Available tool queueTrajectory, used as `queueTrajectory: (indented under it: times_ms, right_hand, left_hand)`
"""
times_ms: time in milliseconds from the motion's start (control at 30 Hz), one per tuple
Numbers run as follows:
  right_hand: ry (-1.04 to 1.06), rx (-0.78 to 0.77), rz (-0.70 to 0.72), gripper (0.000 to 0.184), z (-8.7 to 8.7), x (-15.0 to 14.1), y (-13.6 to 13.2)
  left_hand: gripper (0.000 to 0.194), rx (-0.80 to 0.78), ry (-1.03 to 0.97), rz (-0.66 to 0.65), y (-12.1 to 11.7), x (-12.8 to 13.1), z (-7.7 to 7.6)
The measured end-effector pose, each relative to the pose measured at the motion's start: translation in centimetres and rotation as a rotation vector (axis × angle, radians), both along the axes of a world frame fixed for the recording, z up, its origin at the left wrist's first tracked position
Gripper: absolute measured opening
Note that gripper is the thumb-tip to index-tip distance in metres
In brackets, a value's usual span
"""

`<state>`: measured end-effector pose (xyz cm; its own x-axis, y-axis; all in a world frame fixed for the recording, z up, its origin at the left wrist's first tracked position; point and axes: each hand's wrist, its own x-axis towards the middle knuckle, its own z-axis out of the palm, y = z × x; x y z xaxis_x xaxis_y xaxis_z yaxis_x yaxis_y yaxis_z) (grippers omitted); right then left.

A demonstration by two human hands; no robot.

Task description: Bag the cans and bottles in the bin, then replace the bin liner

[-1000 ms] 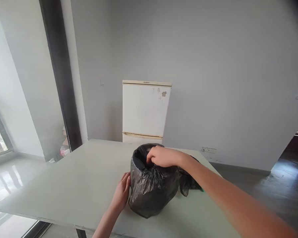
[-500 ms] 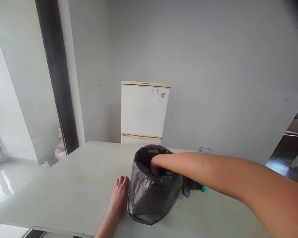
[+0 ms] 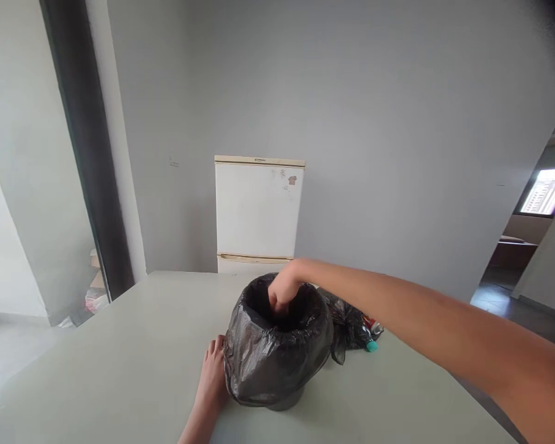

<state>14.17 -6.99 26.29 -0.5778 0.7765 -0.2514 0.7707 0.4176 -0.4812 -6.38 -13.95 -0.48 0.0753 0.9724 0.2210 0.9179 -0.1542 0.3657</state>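
A small bin lined with a black plastic bag (image 3: 272, 364) stands on the table, its mouth facing up and the bag's edge folded over the rim. A strip of the bin's grey base (image 3: 287, 402) shows below the bag. My right hand (image 3: 284, 293) reaches into the mouth from above, fingers curled downward; the fingertips and anything in them are hidden. My left hand (image 3: 213, 370) rests at the bin's left side, fingers extended and touching the bag, with some fingers partly hidden by it.
Behind the bin to the right lies a crumpled black bag (image 3: 349, 324) with a red can-like item (image 3: 370, 322) and a teal cap (image 3: 372, 346) beside it. The pale table (image 3: 134, 357) extends left. A white refrigerator (image 3: 259, 209) stands beyond the far edge.
My right hand has risen from deeper inside the bin, so more of it shows. The lined bin sits a little differently, its base now visible. The camera view has shifted right.
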Motion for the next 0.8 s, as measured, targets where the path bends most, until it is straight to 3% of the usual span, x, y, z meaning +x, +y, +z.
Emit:
queueTrajectory:
  times_ms: [100, 200, 267, 367, 500, 800]
  right_hand:
    - [-0.075, -0.17, 0.207, 0.039, 3.9, 3.4, -2.9]
    - [-0.021, 0.044, 0.257, 0.047, 5.2, 6.3, -7.4]
    - [-0.053, 0.201, 0.225, 0.047, 3.9, 7.6, -10.1]
    - [-0.164, 0.415, 0.174, 0.016, 0.3, 8.7, -12.4]
    - [-0.113, 0.481, 0.182, 0.023, -3.4, 8.8, -12.6]
    - [-0.018, 0.568, 0.215, 0.024, -5.2, 8.0, -9.6]
  left_hand:
    - [0.036, 0.028, 0.007, -0.011, 0.2, -0.1, -0.3]
    - [0.036, 0.049, 0.02, -0.016, 0.4, -0.2, -0.7]
    - [0.036, 0.061, 0.017, -0.016, 0.4, -0.2, -0.9]
    - [0.036, 0.072, 0.004, -0.006, 0.5, -0.2, -1.2]
    - [0.032, 0.056, 0.015, 0.006, 0.8, -0.2, -1.7]
    - [0.048, 0.063, 0.075, 0.031, 1.5, -0.5, -2.7]
